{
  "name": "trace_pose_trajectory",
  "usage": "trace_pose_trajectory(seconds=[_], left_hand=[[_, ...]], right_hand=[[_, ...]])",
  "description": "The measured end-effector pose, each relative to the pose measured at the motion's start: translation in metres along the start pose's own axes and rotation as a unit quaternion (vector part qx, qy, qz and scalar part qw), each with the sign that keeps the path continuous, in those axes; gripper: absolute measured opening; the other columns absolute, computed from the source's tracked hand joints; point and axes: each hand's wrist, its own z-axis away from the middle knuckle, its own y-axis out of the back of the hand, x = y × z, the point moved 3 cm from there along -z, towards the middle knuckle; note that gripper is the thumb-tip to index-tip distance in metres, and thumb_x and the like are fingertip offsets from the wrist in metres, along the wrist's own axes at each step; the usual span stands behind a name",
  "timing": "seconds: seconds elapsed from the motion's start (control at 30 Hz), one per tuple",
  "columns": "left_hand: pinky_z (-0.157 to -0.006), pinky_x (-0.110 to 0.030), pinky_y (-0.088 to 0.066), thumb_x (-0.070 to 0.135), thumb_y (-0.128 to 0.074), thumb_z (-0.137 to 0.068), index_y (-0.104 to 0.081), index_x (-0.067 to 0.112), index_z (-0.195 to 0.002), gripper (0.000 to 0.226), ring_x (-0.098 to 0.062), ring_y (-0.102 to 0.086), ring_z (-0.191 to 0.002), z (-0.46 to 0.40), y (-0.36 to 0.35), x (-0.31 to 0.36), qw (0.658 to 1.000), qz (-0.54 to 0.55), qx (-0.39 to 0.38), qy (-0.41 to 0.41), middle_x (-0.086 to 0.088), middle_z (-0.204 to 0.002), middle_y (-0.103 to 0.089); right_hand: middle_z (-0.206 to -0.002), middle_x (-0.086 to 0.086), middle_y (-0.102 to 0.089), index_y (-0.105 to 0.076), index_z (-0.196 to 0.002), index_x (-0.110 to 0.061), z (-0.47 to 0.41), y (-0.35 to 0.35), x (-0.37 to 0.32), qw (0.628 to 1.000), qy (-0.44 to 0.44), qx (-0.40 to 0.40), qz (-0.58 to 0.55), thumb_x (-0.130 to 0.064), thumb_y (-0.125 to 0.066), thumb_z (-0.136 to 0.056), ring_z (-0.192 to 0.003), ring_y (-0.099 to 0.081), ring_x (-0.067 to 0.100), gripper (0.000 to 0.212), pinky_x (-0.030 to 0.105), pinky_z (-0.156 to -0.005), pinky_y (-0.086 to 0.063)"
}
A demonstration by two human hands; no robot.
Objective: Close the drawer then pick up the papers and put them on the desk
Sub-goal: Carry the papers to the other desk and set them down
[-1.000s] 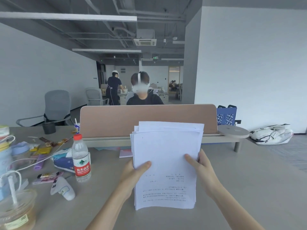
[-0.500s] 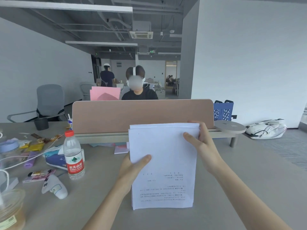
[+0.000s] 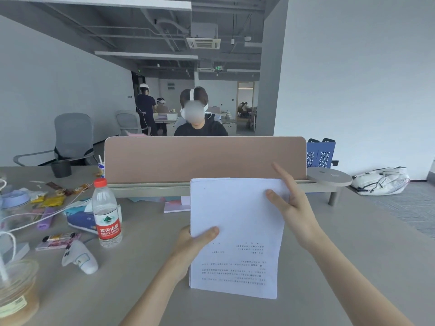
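Observation:
A white stack of printed papers [image 3: 237, 222] stands upright on its bottom edge on the grey desk [image 3: 353, 255], in front of me. My left hand [image 3: 193, 245] grips the stack's left edge, thumb on the front sheet. My right hand [image 3: 292, 208] rests at the stack's upper right corner, thumb on the front and fingers stretched out behind it. No drawer is in view.
A tan divider panel [image 3: 204, 158] runs across the desk behind the papers. On the left are a water bottle [image 3: 107, 212], a tissue pack [image 3: 80, 215], a white controller [image 3: 80, 258], cables, snack wrappers and an iced drink cup [image 3: 16, 290]. A person sits beyond the divider.
The loose sheets have been squared into one even stack. My right hand climbed from the right edge to the upper corner and its fingers have opened out.

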Motion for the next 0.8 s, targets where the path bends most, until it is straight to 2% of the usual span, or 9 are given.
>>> trace_pose_trajectory(seconds=[0.07, 0.13, 0.23, 0.3, 0.4, 0.53, 0.6, 0.7, 0.8], left_hand=[[-0.089, -0.043, -0.058, 0.031, -0.081, -0.073, -0.077, 0.015, -0.103, 0.034, -0.025, -0.076, -0.098, 0.002, -0.002, -0.005, 1.0, -0.017, -0.005, 0.004, -0.005, -0.104, -0.08], [-0.083, -0.038, -0.059, 0.029, -0.083, -0.076, -0.08, 0.019, -0.093, 0.02, -0.022, -0.077, -0.093, 0.002, -0.004, -0.011, 0.999, -0.042, 0.017, 0.012, 0.0, -0.095, -0.081], [-0.074, -0.035, -0.06, 0.028, -0.081, -0.08, -0.079, 0.021, -0.079, 0.008, -0.021, -0.077, -0.084, 0.001, -0.005, -0.015, 0.995, -0.078, 0.069, 0.012, 0.005, -0.082, -0.081], [-0.077, -0.04, -0.06, 0.031, -0.08, -0.081, -0.079, 0.019, -0.079, 0.012, -0.019, -0.078, -0.08, 0.0, -0.007, -0.013, 0.993, -0.073, 0.094, 0.006, 0.004, -0.081, -0.081], [-0.074, -0.037, -0.058, 0.03, -0.079, -0.082, -0.078, 0.02, -0.077, 0.012, -0.009, -0.076, -0.071, -0.001, -0.009, -0.005, 0.99, -0.042, 0.134, -0.015, 0.01, -0.075, -0.08], [-0.076, -0.041, -0.06, 0.03, -0.078, -0.082, -0.078, 0.017, -0.081, 0.013, -0.02, -0.077, -0.082, -0.001, -0.016, 0.008, 0.985, -0.016, 0.165, -0.056, 0.003, -0.081, -0.081], [-0.072, -0.037, -0.059, 0.03, -0.076, -0.085, -0.077, 0.016, -0.083, 0.015, -0.02, -0.076, -0.081, 0.0, -0.02, 0.012, 0.981, -0.005, 0.178, -0.077, 0.002, -0.082, -0.08], [-0.058, -0.02, -0.056, 0.028, -0.072, -0.088, -0.076, 0.014, -0.088, 0.015, -0.01, -0.074, -0.075, 0.001, -0.025, 0.017, 0.978, 0.009, 0.184, -0.103, 0.007, -0.079, -0.079], [-0.056, -0.02, -0.055, 0.029, -0.074, -0.087, -0.075, 0.019, -0.087, 0.01, -0.006, -0.074, -0.071, -0.001, -0.027, 0.002, 0.983, 0.008, 0.17, -0.071, 0.011, -0.075, -0.078]], right_hand=[[-0.155, -0.035, -0.021, -0.022, -0.151, -0.045, 0.01, -0.005, 0.012, 0.998, -0.033, 0.011, -0.061, -0.023, -0.066, -0.094, -0.138, -0.01, -0.026, 0.075, 0.021, -0.115, -0.017], [-0.156, -0.025, -0.025, -0.021, -0.149, -0.045, 0.022, -0.009, 0.03, 0.992, -0.075, 0.036, -0.095, -0.03, -0.07, -0.09, -0.144, -0.019, -0.012, 0.078, 0.028, -0.116, -0.023], [-0.135, -0.002, -0.06, -0.047, -0.133, -0.029, 0.033, -0.008, 0.049, 0.984, -0.107, 0.044, -0.134, -0.023, -0.071, -0.091, -0.125, -0.059, 0.014, 0.049, 0.03, -0.096, -0.05], [-0.121, 0.003, -0.071, -0.054, -0.122, -0.018, 0.039, -0.008, 0.056, 0.979, -0.121, 0.043, -0.16, -0.014, -0.069, -0.092, -0.111, -0.068, 0.019, 0.034, 0.033, -0.086, -0.055], [-0.105, 0.001, -0.074, -0.061, -0.105, -0.018, 0.043, -0.013, 0.063, 0.983, -0.139, 0.016, -0.118, -0.018, -0.068, -0.092, -0.098, -0.071, 0.025, 0.015, 0.037, -0.081, -0.056], [-0.112, -0.009, -0.074, -0.062, -0.116, -0.024, 0.042, -0.023, 0.063, 0.99, -0.127, 0.014, -0.06, -0.015, -0.055, -0.099, -0.106, -0.069, 0.014, 0.021, 0.037, -0.089, -0.056], [-0.115, -0.015, -0.071, -0.058, -0.123, -0.028, 0.039, -0.027, 0.057, 0.994, -0.104, 0.029, -0.03, -0.017, -0.052, -0.099, -0.11, -0.065, 0.009, 0.027, 0.033, -0.091, -0.053], [-0.102, -0.024, -0.067, -0.053, -0.119, -0.027, 0.04, -0.03, 0.055, 0.994, -0.084, 0.068, 0.006, -0.016, -0.049, -0.1, -0.097, -0.062, -0.003, 0.023, 0.025, -0.083, -0.05], [-0.093, -0.021, -0.066, -0.049, -0.108, -0.018, 0.053, -0.039, 0.07, 0.99, -0.112, 0.09, -0.013, -0.018, -0.048, -0.101, -0.086, -0.062, 0.0, 0.007, 0.022, -0.075, -0.048]])
